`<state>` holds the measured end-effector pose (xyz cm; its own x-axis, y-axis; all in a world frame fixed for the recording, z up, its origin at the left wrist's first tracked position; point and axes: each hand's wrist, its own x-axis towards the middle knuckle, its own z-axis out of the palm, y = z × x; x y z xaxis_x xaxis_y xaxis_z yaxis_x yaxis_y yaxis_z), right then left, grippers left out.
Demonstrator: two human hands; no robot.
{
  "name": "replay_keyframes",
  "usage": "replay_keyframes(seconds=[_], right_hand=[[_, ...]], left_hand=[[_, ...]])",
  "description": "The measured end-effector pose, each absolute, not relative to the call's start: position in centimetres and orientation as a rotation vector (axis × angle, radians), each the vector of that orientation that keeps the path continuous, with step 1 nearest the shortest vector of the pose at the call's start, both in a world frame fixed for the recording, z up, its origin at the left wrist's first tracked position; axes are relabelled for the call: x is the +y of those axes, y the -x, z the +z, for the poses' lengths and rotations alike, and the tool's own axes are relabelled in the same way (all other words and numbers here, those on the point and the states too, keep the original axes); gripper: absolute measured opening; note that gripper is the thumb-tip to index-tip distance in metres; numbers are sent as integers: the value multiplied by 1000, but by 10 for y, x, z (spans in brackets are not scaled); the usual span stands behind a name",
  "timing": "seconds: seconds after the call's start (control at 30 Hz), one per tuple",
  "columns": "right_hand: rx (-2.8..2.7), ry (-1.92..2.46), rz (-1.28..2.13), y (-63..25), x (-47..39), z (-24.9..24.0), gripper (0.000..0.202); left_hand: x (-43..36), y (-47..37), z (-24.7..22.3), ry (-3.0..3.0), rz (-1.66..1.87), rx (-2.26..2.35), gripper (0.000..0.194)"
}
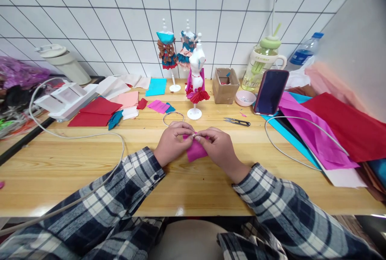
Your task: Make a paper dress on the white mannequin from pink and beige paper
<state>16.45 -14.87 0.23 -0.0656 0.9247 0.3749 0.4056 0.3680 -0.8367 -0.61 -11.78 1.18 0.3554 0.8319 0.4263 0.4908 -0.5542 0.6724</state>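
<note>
A small piece of magenta fabric (196, 152) hangs from my fingertips just above the front half of the wooden table. My left hand (174, 142) pinches its top edge from the left. From the right, my right hand (217, 147) pinches the same edge, the two thumbs and forefingers nearly touching. Whether something thin is also held between the fingertips is too small to tell. Beyond my hands stands a white mini dress form (198, 61) with a red ruffled skirt and magenta cloth at its back. Thread snips (237, 121) lie to the right of it.
Two dressed mini forms (166, 49) stand behind. A cardboard box (226, 86), pink bowl (245, 98), upright phone (270, 91) and bottles are at the right, beside stacked fabric (343, 127). Cloth scraps (95, 111), a power strip (68, 99) and a looping white cable (123, 147) occupy the left.
</note>
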Motion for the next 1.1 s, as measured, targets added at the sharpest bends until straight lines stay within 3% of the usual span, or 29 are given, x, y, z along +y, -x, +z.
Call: replay_keyframes(seconds=[0.5,0.87,1.1], right_hand=[[-1838,1215,286,-167,-148,0,12],[-1544,1354,910,-164,-136,-4,15],[-1642,1318,771,-164,-140,-1,13]], left_hand=[[-117,6,7,-2299,1045,1213,14],[-118,8,8,-2313,1012,1183,12],[-119,15,9,-2333,1019,1131,13]])
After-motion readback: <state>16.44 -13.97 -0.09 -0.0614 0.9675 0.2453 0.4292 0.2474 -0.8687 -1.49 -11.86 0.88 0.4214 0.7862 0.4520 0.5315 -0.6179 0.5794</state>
